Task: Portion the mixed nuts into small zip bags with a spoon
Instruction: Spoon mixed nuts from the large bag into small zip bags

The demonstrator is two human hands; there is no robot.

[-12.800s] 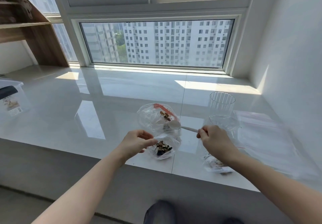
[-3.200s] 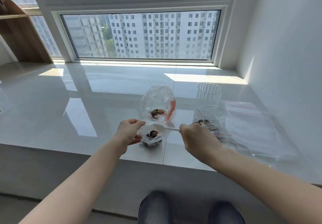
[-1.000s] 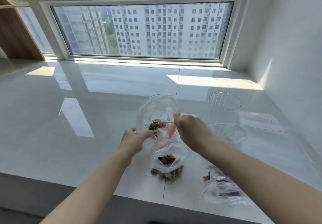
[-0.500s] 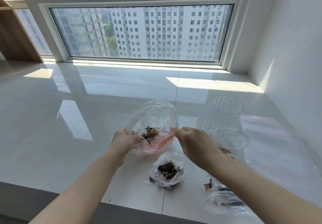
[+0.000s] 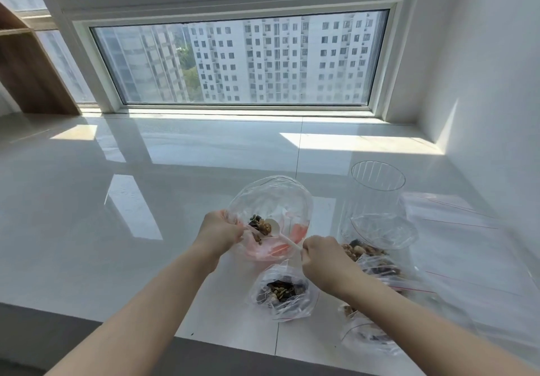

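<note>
My left hand [image 5: 217,234] grips the left rim of a large clear bag [image 5: 271,200] with a red zip strip, holding its mouth wide. A few mixed nuts [image 5: 260,226] lie inside it. My right hand [image 5: 323,258] pinches the handle of a white plastic spoon [image 5: 277,229], whose bowl sits in the bag among the nuts. In front of the large bag, a small zip bag [image 5: 282,294] with nuts in it rests on the ledge. Two more small bags with nuts, one [image 5: 377,261] beside my right wrist and one [image 5: 362,332] nearer the edge, lie to the right.
A clear ribbed plastic cup [image 5: 377,188] stands behind my right hand. Flat empty zip bags [image 5: 455,229] are spread at the right, by the white wall. The glossy white ledge [image 5: 117,200] runs to the window; its front edge is just below the small bags.
The spoon's bowl has gone deeper into the large bag among the nuts. My right hand has dropped slightly toward me. My left hand keeps its grip on the rim.
</note>
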